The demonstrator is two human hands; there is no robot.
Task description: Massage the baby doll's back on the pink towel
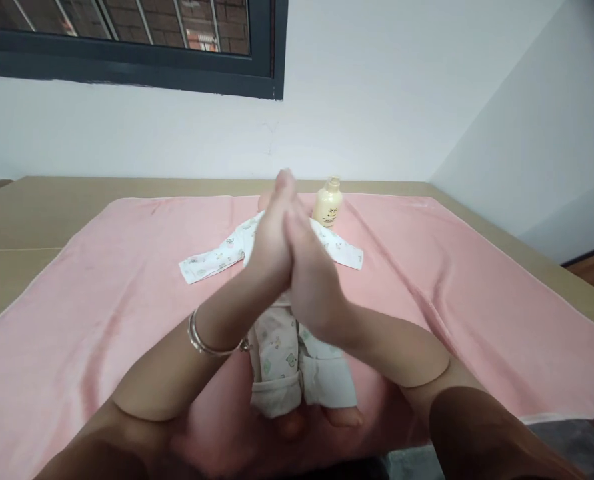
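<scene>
My left hand (pixel 271 237) and my right hand (pixel 314 280) are pressed palm to palm, fingers stretched out and pointing away from me. Nothing shows between them, though the palms themselves are hidden. Below them a baby-sized figure, possibly a doll, lies on its back in a white printed top (pixel 217 260) with its sleeves spread wide. It also wears printed trousers (pixel 277 343) with turned-up cuffs, and a bare foot (pixel 344 417) sticks out towards me. My hands cover its chest and most of its head. A cream pump bottle (pixel 328 205) stands beyond its shoulder on the right.
A pink blanket (pixel 141 287) with a few creases covers most of the wooden table (pixel 21 220). Behind the table rises a white wall (pixel 367 100), with a dark-framed barred window (pixel 257 73) at the upper left. A bracelet (pixel 199 337) circles my left wrist.
</scene>
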